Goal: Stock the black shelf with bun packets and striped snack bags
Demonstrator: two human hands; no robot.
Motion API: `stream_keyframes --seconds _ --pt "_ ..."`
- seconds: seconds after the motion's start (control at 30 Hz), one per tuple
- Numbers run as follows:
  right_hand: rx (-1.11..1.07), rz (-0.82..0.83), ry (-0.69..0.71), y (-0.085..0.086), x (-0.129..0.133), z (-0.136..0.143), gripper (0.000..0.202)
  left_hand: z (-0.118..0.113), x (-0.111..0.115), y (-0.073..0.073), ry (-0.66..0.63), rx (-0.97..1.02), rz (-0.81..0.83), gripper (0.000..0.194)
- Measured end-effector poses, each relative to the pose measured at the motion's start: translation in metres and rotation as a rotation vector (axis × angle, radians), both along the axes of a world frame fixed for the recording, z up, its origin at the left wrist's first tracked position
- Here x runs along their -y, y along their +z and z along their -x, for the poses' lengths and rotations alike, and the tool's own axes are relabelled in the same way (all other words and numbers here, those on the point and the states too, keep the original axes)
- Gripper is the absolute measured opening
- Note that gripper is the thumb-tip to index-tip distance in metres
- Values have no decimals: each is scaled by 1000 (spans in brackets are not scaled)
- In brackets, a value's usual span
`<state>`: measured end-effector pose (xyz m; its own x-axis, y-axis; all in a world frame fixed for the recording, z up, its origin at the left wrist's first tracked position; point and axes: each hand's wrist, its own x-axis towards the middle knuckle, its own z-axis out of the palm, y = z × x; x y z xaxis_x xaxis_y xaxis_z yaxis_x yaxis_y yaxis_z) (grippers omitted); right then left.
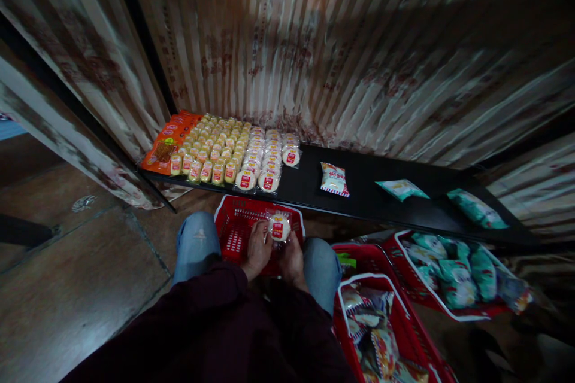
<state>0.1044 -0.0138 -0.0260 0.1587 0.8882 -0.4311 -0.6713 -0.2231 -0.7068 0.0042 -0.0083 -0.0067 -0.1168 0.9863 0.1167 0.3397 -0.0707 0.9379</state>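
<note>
Black shelf point(309, 185) across mid-frame. Left hand point(257, 250) and right hand point(293, 260) grip a wrapped cake point(279, 227) above the basket point(228, 215), lower centre. Risk: slack grip could drop it; knee point(198, 234) bump could dislodge front packets point(245, 179).

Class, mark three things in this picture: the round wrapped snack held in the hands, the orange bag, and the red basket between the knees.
Round wrapped snack point(279, 227): head view, on its red label.
Orange bag point(166, 142): head view, on its printed front.
Red basket point(233, 224): head view, on its bare inside.
</note>
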Motion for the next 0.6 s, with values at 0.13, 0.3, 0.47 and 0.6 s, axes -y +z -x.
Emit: stream_keyframes --seconds 0.13,0.3,0.47,0.6 --pt "20 13 -16 2 1 -2 34 -3 1 6 -4 29 0 32" --pt "54 -11 36 6 3 -8 26 -7 2 11 5 -1 15 28" --pt "-14 26 53 9 6 -7 29 -9 4 6 -21 67 116 22" --pt "34 13 31 9 9 -1 34 -9 4 4 -3 209 206 22"
